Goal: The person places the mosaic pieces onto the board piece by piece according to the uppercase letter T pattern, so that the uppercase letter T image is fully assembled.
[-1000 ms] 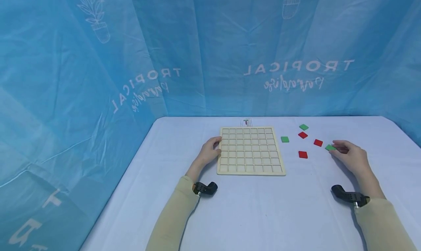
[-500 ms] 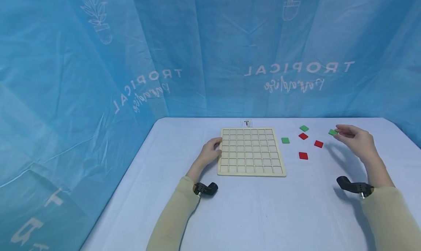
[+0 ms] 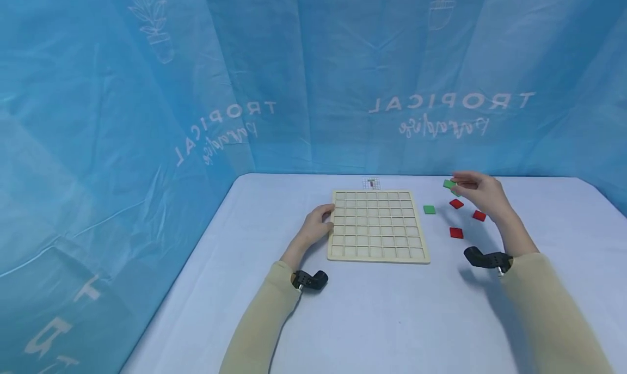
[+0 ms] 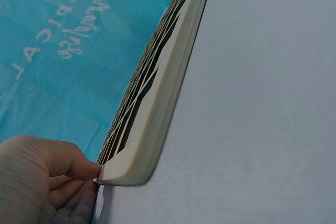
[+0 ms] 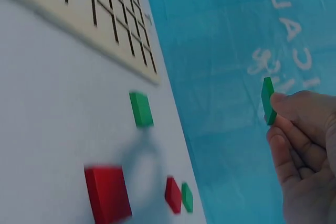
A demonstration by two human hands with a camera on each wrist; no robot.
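A square green tile (image 5: 268,101) is pinched between the thumb and fingers of my right hand (image 3: 484,192), raised off the table. Below that hand lie red tiles, one (image 3: 456,233) nearest me, and a second green tile (image 5: 187,198) that the hand partly covers in the head view. Another green tile (image 3: 429,209) lies just right of the pale wooden grid board (image 3: 379,255). At the board's left edge, my left hand (image 3: 315,225) grips the rim, its thumb and fingers at the edge in the left wrist view (image 4: 58,174).
Behind the board lies a small printed grid card (image 3: 371,183) with a few coloured squares. The white tablecloth (image 3: 367,319) spreads toward me. A blue printed curtain (image 3: 338,80) hangs behind the table and along its left side.
My right hand has lifted the green tile off the right part of the table and carried it left, over the other tiles. The left hand stays at the board's edge.
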